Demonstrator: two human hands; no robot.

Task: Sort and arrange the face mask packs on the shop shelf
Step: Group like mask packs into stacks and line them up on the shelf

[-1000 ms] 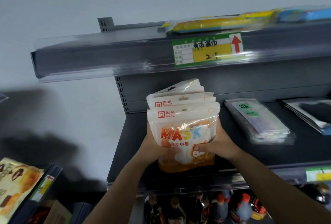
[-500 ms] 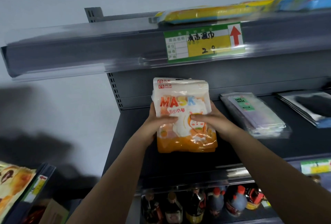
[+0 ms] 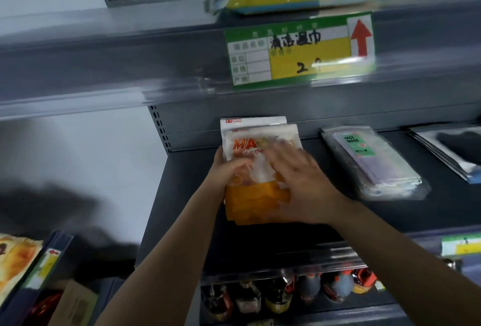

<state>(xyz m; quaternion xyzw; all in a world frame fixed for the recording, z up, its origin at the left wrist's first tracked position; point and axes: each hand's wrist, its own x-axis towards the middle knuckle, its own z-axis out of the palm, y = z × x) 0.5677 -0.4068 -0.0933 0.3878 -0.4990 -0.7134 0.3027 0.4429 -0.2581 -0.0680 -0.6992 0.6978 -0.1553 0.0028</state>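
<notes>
on the shelf [image 3: 197,195], mask packs [image 3: 256,195] now flat — right hand [image 3: 299,182] fingers spread on top, left hand [image 3: 229,172] gripping

The orange-and-white mask packs [image 3: 256,169] are showing glossy, crinkled plastic film that is catching highlights. The clear face mask bag [image 3: 374,164] is presenting transparent, shiny plastic with a green paper-like label. The shelf [image 3: 187,195] is showing dark grey painted metal with a matt, smooth finish. The price strip [image 3: 156,96] along the upper shelf edge is reflecting light as clear glossy plastic, and it is covering a printed paper price tag [image 3: 299,52]. The bottles [image 3: 278,297] below are appearing glossy.
</notes>
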